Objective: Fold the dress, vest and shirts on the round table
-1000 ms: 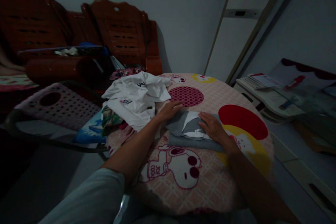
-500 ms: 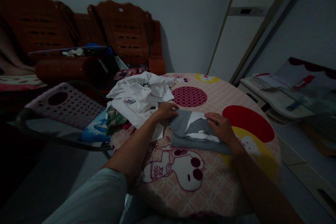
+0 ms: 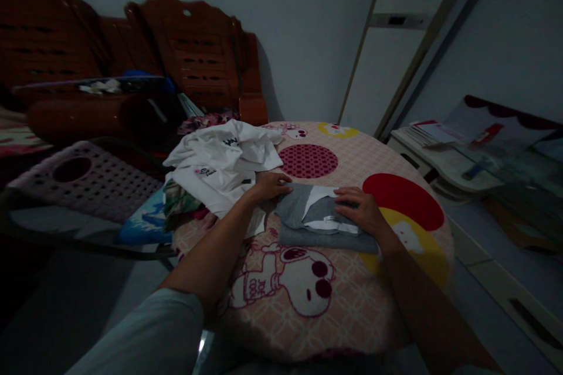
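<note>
A folded grey garment (image 3: 292,208) with white panels and a small label lies on the round table, its lower grey layer showing along the near side. My left hand (image 3: 270,186) touches its far left corner, the fingertips a little apart. Across the far right part of the cloth rests my right hand (image 3: 358,206), its fingers stretched out and lying flat. Left of the garment is a heap of white shirts (image 3: 224,158) with dark print, partly behind my left forearm. A green plaid cloth (image 3: 180,194) pokes out from under that heap.
A patterned tablecloth (image 3: 352,304) covers the table. At the left stand a woven-back chair (image 3: 114,179) with a blue item on it and a carved wooden sofa (image 3: 193,53). Papers (image 3: 433,133) lie on a white cabinet at the right. A tall white appliance (image 3: 373,70) stands behind.
The view has swung slightly right, so the scene sits further left. My right hand has shifted slightly on the grey garment; my left hand stays at its corner.
</note>
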Motion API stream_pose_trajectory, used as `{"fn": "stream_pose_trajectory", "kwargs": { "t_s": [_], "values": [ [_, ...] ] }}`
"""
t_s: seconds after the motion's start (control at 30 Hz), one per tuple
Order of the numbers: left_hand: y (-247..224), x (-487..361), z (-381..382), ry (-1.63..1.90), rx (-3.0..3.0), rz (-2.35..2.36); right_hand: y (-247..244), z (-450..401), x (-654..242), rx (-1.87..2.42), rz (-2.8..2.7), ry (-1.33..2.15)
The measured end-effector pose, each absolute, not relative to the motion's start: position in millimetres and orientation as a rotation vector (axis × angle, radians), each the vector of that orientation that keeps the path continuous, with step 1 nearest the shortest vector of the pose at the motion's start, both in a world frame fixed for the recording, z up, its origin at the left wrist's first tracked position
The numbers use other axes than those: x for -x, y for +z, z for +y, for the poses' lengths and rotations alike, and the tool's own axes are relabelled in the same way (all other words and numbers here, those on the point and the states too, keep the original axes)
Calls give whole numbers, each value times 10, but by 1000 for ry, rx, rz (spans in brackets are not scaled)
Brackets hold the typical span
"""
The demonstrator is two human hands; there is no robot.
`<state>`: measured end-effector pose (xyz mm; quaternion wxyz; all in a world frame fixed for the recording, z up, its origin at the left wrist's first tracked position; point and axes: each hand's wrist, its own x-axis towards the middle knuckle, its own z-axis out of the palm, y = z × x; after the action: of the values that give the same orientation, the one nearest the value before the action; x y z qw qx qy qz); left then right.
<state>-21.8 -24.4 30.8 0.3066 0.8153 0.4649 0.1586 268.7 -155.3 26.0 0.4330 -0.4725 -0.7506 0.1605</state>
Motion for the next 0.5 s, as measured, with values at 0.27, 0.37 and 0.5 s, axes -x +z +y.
{"fn": "stream_pose_trajectory", "kwargs": {
  "t_s": [0.27,0.37,0.5],
  "values": [
    [535,110,-423,675,-2283,1462,297,-1598,-2644,1119,-1981,519],
    [636,-97,-675,828,-2286,1229,305,-1591,-2626,1160,-1891,542],
    [611,-407,-1043,606,-2249,750,295,-1576,-2618,1203,-1778,549]
  ]
}}
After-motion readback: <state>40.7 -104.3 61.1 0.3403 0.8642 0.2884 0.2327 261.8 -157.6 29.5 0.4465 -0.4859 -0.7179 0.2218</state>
